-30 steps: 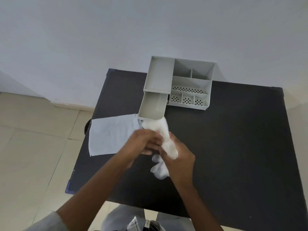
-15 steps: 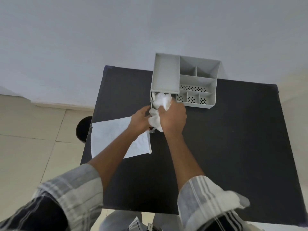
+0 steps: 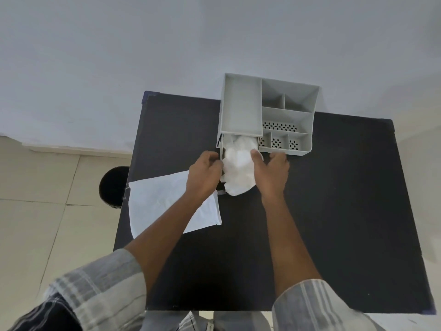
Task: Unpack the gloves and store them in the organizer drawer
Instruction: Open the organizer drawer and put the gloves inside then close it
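The white gloves [image 3: 238,163] lie as a crumpled bundle in the pulled-out drawer [image 3: 221,145] of the grey organizer [image 3: 241,108], and their near end spills over the drawer's front. My left hand [image 3: 205,173] is at the bundle's left side, with its curled fingertips against the gloves and the drawer's left wall. My right hand [image 3: 269,173] is at the right side; its thumb presses on the gloves and its fingers curl by the organizer's front. Most of the drawer's inside is hidden under the gloves.
The organizer stands at the far edge of a black table [image 3: 334,211] against a white wall. A flat white wrapper [image 3: 162,204] lies at the table's left edge under my left forearm. A black bin [image 3: 113,187] stands on the floor to the left.
Both hands carried the gloves from the table's middle forward to the drawer and laid them in it. My hands have since parted to either side of the bundle.
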